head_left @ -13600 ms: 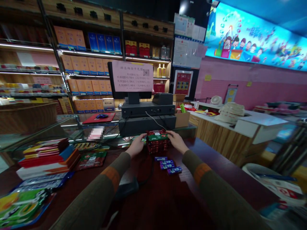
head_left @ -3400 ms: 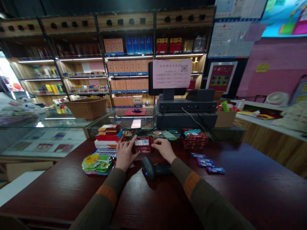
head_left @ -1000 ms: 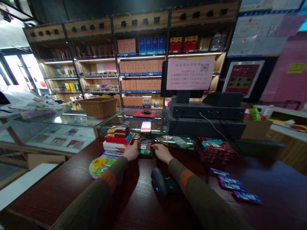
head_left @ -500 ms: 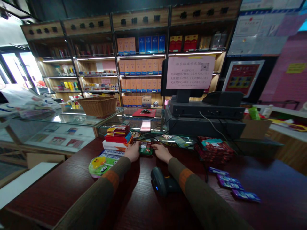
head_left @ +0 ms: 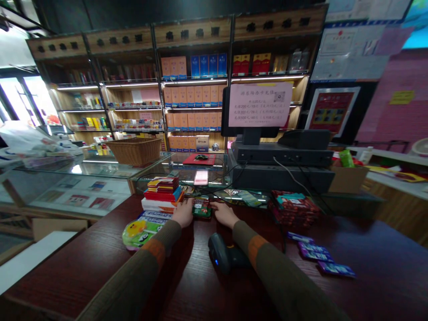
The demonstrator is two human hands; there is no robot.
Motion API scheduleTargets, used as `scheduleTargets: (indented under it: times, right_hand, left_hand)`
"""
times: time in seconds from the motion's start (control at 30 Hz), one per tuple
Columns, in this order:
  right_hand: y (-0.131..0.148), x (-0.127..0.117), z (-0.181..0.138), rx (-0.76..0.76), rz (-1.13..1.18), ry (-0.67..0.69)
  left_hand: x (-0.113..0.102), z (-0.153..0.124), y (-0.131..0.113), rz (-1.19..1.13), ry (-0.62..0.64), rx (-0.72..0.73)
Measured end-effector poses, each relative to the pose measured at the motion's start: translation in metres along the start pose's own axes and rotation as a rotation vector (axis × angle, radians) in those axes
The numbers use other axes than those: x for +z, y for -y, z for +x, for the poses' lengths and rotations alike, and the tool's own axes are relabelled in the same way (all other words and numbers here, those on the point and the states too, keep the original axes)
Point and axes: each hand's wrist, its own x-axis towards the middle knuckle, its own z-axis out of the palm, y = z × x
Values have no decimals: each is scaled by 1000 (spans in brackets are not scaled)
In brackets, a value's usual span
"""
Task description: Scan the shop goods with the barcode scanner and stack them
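On the dark wooden counter, a small green and dark red packet (head_left: 202, 210) lies between my two hands. My left hand (head_left: 183, 214) is at its left edge, fingers bent against it, close beside a pile of red, orange and white packets (head_left: 163, 196). From the other side, my right hand (head_left: 225, 215) has its fingertips at the packet's right edge. A dark barcode scanner (head_left: 220, 253) with a blue light rests nearer to me, partly behind my right sleeve. Next to my left forearm is a green bag with a yellow duck picture (head_left: 138, 232).
Several purple packets (head_left: 316, 252) and a stack of dark red packages (head_left: 294, 209) lie on the right. Behind the counter's far edge are a cash register (head_left: 282, 165) with a screen, cables, a glass case and a wicker basket (head_left: 135, 150). Shelves of boxes line the back.
The view has shifted slightly. Both hands stay at the packet's two sides, with hardly any visible movement.
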Motion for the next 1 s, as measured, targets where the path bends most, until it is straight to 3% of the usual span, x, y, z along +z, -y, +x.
scheduleTargets:
  times: [0.53,1.0]
  right_hand:
    - [-6,-35,-51,2,-134,-69]
    - [-57,-96,-116,67,-166,-282]
  left_hand:
    - [-10,-17,-15,15,-63,100]
    - [-15,-24,-106,5,-74,310]
